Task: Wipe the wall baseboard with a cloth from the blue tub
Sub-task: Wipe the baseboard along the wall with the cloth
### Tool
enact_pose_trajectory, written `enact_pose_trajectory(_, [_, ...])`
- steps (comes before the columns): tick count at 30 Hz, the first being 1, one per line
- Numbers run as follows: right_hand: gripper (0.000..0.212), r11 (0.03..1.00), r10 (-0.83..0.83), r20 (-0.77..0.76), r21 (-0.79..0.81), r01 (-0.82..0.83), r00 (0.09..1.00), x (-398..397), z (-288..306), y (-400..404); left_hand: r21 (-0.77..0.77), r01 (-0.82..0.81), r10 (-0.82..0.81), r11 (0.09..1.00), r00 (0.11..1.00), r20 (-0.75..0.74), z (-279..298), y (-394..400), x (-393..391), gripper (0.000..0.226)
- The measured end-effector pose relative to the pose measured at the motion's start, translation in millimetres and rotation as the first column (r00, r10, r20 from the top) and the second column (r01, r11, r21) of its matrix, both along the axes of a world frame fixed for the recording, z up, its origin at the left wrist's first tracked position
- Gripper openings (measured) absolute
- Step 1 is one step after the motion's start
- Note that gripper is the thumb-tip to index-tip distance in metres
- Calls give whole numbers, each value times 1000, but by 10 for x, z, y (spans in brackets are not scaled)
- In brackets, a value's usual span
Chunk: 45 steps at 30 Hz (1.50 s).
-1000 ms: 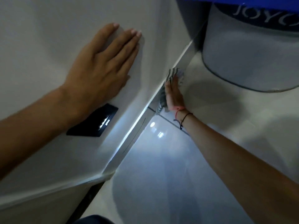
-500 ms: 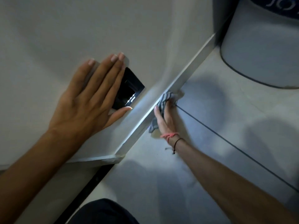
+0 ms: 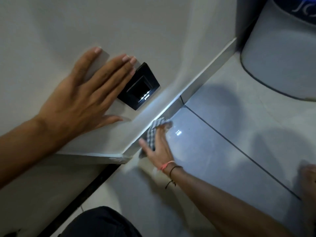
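A checked grey-and-white cloth is pressed against the pale baseboard, near the wall's outer corner. My right hand lies flat on the cloth, fingers spread, holding it against the board; coloured strings circle the wrist. My left hand rests flat on the white wall above, fingers apart, holding nothing. The blue tub shows at the top right, mostly out of frame.
A black wall plate with small lit dots sits just right of my left fingertips. A large pale rounded container stands on the glossy tiled floor. A dark strip runs along the floor at lower left.
My right hand has slid the cloth along the baseboard toward the wall corner, away from the tub. My left hand has shifted along the wall to the near side of the black plate.
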State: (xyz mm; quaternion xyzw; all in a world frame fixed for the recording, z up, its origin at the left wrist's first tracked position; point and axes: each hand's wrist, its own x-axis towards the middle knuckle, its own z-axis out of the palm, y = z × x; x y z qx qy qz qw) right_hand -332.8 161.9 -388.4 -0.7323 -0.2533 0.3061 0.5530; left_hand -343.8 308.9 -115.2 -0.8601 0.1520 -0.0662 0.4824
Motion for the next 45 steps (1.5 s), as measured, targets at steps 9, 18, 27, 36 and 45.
enact_pose_trajectory(9, [97, 992, -96, -86, 72, 102, 992, -308, 56, 116, 63, 19, -20, 998, 1000, 24, -48, 48, 8, 101])
enact_pose_trajectory(18, [104, 986, -168, -49, -27, 167, 984, 178, -65, 125, 15, -14, 12, 1000, 992, 128, -195, 18, -62, 92])
enact_pose_trajectory(27, [113, 969, 233, 58, -93, -227, 971, -704, 47, 74, 42, -58, 39, 997, 932, 360, -457, -131, -114, 90])
enact_pose_trajectory(36, [117, 926, -327, 169, -140, 351, 930, 671, 7, 132, -15, -74, 73, 997, 900, 430, -537, -119, -134, 90])
enact_pose_trajectory(45, [125, 991, 78, -92, -104, -88, 993, -590, 96, 189, -97, -133, 161, 986, 904, 396, -566, -120, -165, 90])
